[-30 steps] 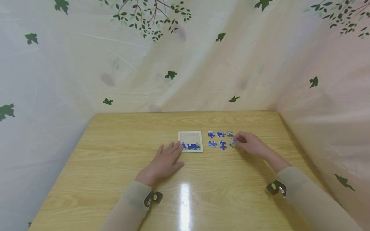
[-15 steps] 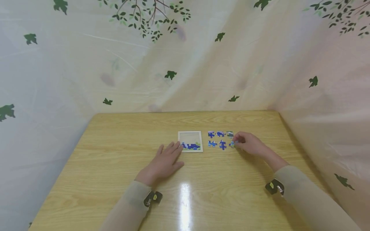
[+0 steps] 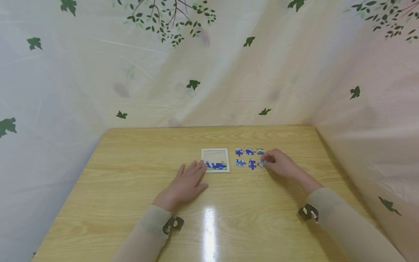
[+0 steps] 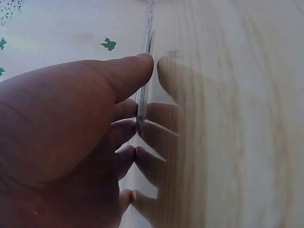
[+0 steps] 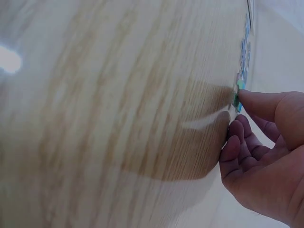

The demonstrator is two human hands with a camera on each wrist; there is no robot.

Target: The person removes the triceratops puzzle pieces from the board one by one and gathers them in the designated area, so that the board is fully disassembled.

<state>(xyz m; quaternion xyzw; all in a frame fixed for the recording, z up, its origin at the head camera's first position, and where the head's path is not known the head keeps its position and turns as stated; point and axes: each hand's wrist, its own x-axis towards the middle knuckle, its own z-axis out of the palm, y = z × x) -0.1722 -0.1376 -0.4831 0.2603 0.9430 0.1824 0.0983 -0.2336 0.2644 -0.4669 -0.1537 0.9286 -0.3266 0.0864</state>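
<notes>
My left hand lies with its fingers straight, fingertips on the left edge of a white square puzzle frame. Inside the frame, blue and green jigsaw pieces fill the lower part, and the upper part shows a bare backing. My right hand pinches a blue-green jigsaw piece at the right end of the near row of loose pieces. In the right wrist view the thumb covers part of that green-edged piece, low at the table surface.
Beside the frame several loose jigsaw pieces lie in two rows, among them a blue one and a grey-green one. The wooden table ends at a white leaf-print curtain behind and on both sides.
My right hand has shifted slightly left with the blue-green jigsaw piece, toward the neighbouring blue piece. The left hand and the frame have stayed in place.
</notes>
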